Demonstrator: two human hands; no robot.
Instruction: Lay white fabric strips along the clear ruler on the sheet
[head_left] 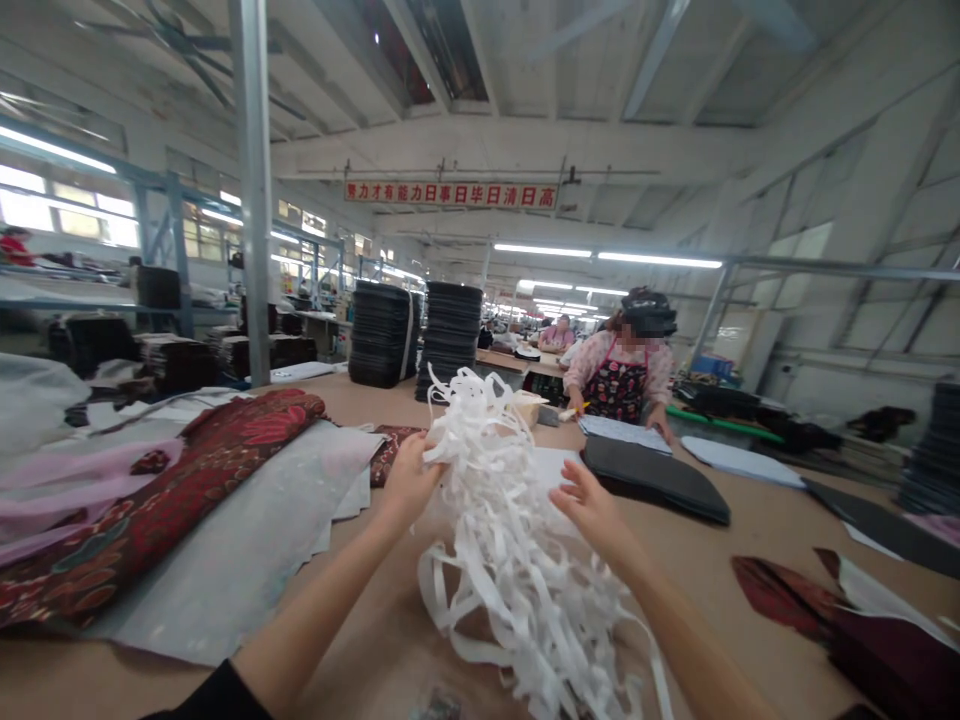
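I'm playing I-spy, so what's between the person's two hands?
Tangled white strips between the left hand and the right hand, plus a bit of white sheet by the right one. The head view shows it.

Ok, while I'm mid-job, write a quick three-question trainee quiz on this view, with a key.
1. Which hand holds the white strips?
2. True or false: the right hand is clenched around the strips.
3. The nearest co-worker wears an apron that is: A) plain white; B) dark and patterned; C) plain green.

Key:
1. The left hand.
2. False: the right hand is open.
3. B.
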